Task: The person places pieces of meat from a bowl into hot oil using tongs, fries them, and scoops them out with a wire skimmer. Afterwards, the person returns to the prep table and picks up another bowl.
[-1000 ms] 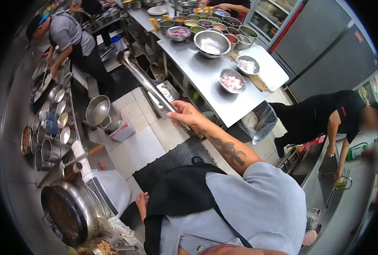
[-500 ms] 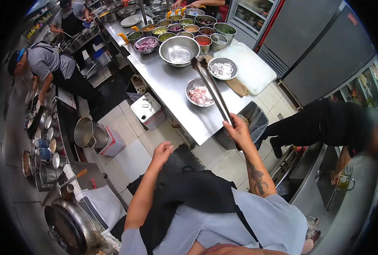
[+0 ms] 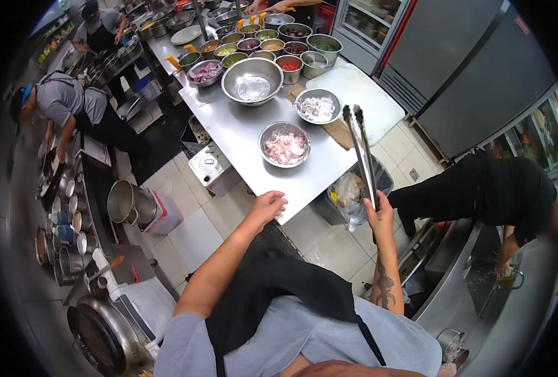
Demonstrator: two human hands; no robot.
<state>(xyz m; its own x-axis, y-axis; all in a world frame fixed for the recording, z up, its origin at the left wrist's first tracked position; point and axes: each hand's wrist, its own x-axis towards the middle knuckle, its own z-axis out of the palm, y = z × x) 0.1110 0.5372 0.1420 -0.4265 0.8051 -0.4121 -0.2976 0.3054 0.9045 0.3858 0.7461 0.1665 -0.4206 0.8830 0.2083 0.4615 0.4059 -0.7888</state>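
My right hand (image 3: 380,212) is wrapped round the handle end of long metal tongs (image 3: 365,160). The tongs point away from me, their dark tips slightly apart with nothing between them. My left hand (image 3: 269,207) holds nothing, its fingers loosely bent and partly apart, over the near corner of the steel table (image 3: 310,188). Nearest to it on the table is a metal bowl (image 3: 263,151) of pinkish-white, floury-looking pieces. Behind that stands a second bowl (image 3: 336,116) with white-coated pieces, left of the tong tips. A large steel bowl (image 3: 228,91) sits farther back.
Several metal containers of chopped ingredients (image 3: 272,45) crowd the table's back, beside a white cutting board (image 3: 379,103). A lined bin (image 3: 348,195) stands under the table's right edge. One person (image 3: 473,185) bends at the right-hand sink; another (image 3: 71,103) works on the left.
The tongs have swung right, off the bowls, and point more upright. My left hand has moved forward and right to the table corner. My view has shifted slightly.
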